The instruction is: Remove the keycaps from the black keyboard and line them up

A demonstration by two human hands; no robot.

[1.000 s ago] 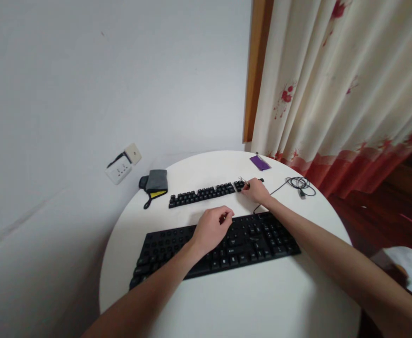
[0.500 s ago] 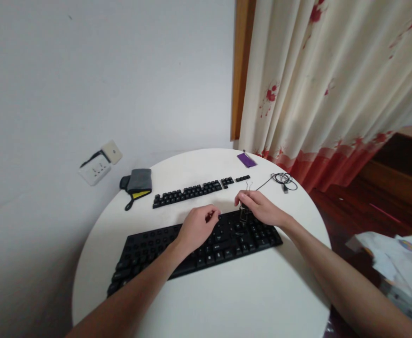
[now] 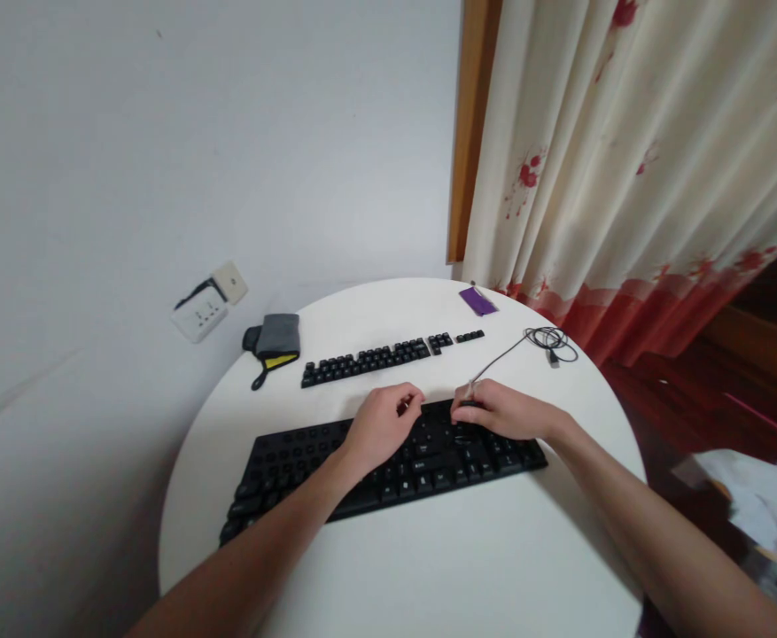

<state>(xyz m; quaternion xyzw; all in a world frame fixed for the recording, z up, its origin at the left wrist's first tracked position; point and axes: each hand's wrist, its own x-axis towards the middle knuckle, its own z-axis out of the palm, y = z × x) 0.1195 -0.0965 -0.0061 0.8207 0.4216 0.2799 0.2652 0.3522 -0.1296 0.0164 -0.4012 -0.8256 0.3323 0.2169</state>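
Note:
A black keyboard (image 3: pixel 388 465) lies at a slant on the round white table, with many keycaps off its upper part. My left hand (image 3: pixel 383 428) rests over its middle, fingers curled together; anything inside them is hidden. Over the keyboard's right part, my right hand (image 3: pixel 504 409) is closed around a wire keycap puller (image 3: pixel 473 390), mostly covered by the fingers and low against the keys. Behind the keyboard, loose black keycaps (image 3: pixel 365 361) stand in rows, with small groups (image 3: pixel 439 341) at their right end.
A grey pouch (image 3: pixel 277 335) with a yellow lining sits at the table's back left. A purple packet (image 3: pixel 477 301) lies at the back edge. The coiled USB cable (image 3: pixel 547 338) is at the right. Wall sockets (image 3: pixel 200 312) and a curtain (image 3: pixel 580 177) border the table (image 3: pixel 441 567).
My right hand has lowered onto the keys and turned, so the puller's wire loops are now mostly hidden. My left hand stays over the keyboard. The view has shifted slightly left.

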